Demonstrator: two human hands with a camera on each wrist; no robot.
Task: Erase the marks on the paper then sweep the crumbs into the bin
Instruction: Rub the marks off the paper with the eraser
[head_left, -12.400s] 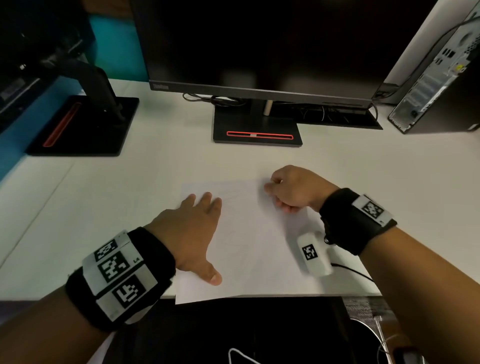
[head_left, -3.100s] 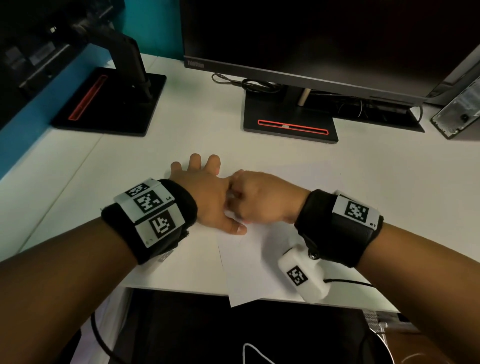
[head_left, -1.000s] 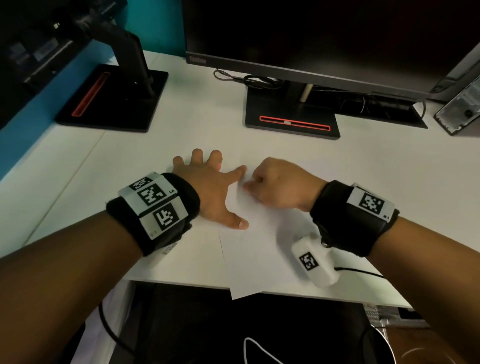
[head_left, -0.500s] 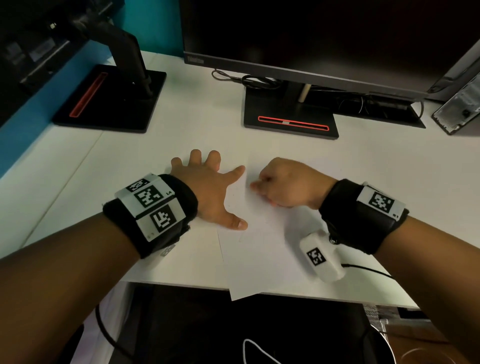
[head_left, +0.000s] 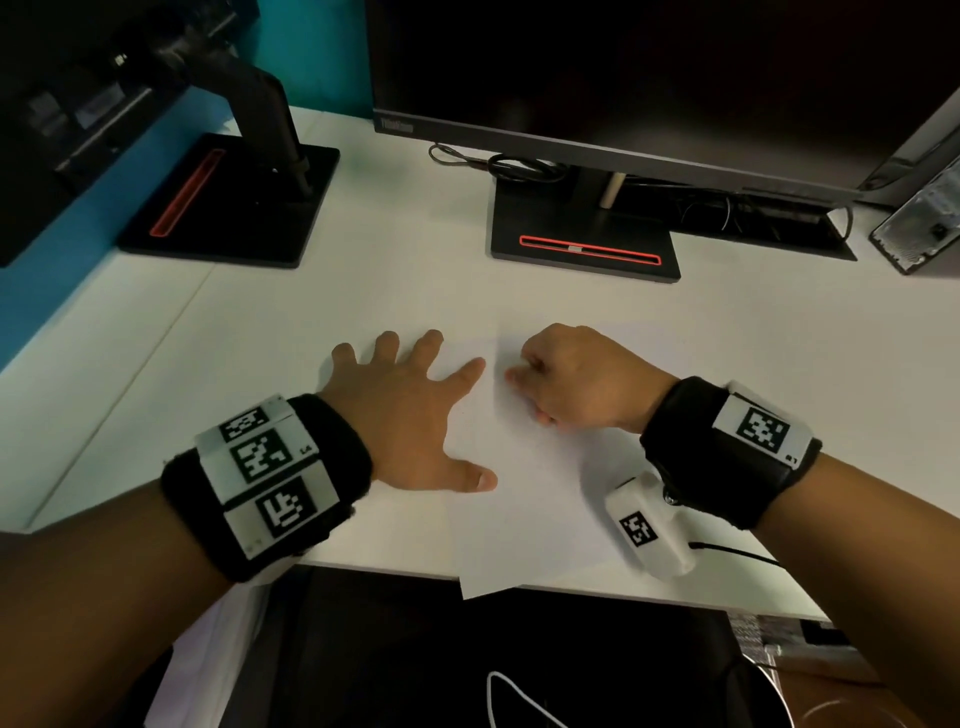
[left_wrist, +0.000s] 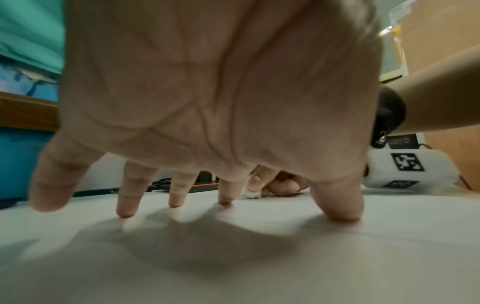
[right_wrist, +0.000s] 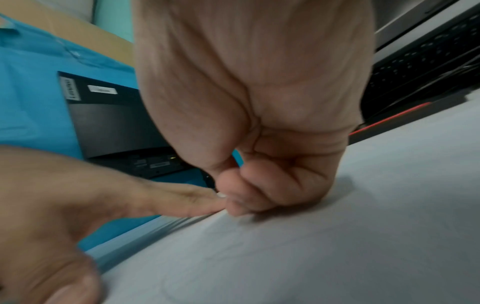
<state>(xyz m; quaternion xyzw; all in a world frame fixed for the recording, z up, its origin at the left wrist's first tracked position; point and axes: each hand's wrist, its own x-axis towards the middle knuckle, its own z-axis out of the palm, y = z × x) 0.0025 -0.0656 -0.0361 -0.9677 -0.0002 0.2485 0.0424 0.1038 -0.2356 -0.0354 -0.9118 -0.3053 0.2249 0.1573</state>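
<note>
While the left hand (head_left: 410, 415) pins it, the paper (head_left: 524, 499) looks nearly blank.

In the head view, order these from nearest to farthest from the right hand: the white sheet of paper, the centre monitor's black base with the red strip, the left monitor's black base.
1. White sheet of paper: directly under the right hand, touching it.
2. Centre monitor's black base with the red strip: straight ahead, beyond the hand.
3. Left monitor's black base: far across the desk, ahead and left.

white desk (head_left: 270, 332) with paper (head_left: 524, 499), two monitor bases (head_left: 584, 244), cables (head_left: 498, 163)
</note>
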